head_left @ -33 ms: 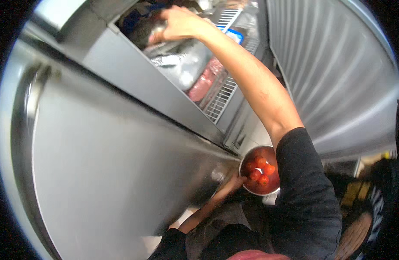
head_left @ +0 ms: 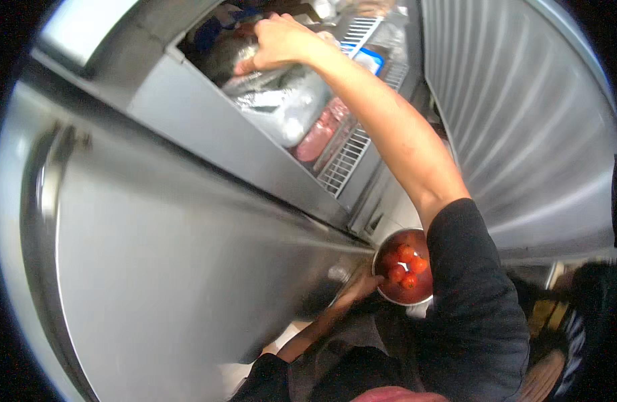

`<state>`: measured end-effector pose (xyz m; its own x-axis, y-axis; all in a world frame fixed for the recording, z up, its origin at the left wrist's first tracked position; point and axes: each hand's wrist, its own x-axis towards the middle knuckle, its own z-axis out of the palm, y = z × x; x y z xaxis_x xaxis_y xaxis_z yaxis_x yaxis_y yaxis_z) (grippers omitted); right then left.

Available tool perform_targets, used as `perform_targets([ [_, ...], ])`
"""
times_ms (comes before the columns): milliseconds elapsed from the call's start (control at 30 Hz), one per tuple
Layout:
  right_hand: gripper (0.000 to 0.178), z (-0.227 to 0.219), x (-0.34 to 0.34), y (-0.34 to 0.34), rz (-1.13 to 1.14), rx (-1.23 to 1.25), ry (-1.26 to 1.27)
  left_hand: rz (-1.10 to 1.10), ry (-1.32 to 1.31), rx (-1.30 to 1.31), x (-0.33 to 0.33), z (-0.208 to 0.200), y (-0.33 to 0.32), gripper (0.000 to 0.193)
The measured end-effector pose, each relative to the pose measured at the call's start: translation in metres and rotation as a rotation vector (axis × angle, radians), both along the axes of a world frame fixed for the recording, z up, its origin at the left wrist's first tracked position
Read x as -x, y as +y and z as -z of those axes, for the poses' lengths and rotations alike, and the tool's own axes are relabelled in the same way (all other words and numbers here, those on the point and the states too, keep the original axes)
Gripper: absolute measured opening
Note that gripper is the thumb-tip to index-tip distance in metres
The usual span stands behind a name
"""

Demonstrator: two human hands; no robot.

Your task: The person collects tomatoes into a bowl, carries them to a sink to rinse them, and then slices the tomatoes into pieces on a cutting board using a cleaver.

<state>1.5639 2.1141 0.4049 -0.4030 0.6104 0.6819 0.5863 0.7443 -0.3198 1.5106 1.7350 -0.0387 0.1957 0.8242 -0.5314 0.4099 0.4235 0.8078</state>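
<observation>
My right hand (head_left: 276, 44) reaches far up into an open fridge, its fingers bent round a clear plastic bag (head_left: 229, 56) with dark greenish contents that I cannot make out. Below it lie more plastic-wrapped packages (head_left: 288, 110) and a clear bag of pink raw meat (head_left: 316, 139). Low down, my left hand (head_left: 366, 285) grips the rim of a round metal bowl (head_left: 395, 295). Several red tomatoes (head_left: 406, 253) sit together in the bowl. My right upper arm and dark sleeve cover the bowl's right side.
A white wire shelf (head_left: 345, 162) and a blue-edged white tray (head_left: 370, 60) are inside the fridge. The ribbed metal door (head_left: 516, 120) stands open to the right, with a smooth steel door (head_left: 181, 254) at left. Another person's hand (head_left: 546, 375) shows at lower right.
The view has shifted slightly, so the fridge contents and bowl sit a little lower and further right. Both hands keep their holds.
</observation>
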Motion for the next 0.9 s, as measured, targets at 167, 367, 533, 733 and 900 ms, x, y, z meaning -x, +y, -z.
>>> perform_targets([
  [167, 0.069, -0.006, 0.017, 0.008, -0.019, 0.062, -0.084, -0.054, -0.039, 0.022, -0.016, -0.004, 0.046, 0.081],
  [367, 0.040, 0.003, -0.017, 0.215, -0.143, -0.003, -0.108, -0.212, -0.394, 0.080, -0.033, 0.059, 0.082, 0.087],
  [533, 0.060, 0.009, 0.021, 0.231, -0.478, -0.035, -0.199, -0.267, -0.425, -0.153, -0.019, 0.061, 0.094, 0.088],
  [733, 0.062, 0.030, 0.051, 0.255, -0.433, -0.316, -0.234, -0.268, -0.338, 0.091, -0.028, -0.004, 0.129, 0.086],
  [900, 0.038, 0.024, 0.044, 0.211, -0.387, -0.255, -0.089, -0.325, -0.320, 0.127, -0.031, -0.024, 0.126, 0.084],
])
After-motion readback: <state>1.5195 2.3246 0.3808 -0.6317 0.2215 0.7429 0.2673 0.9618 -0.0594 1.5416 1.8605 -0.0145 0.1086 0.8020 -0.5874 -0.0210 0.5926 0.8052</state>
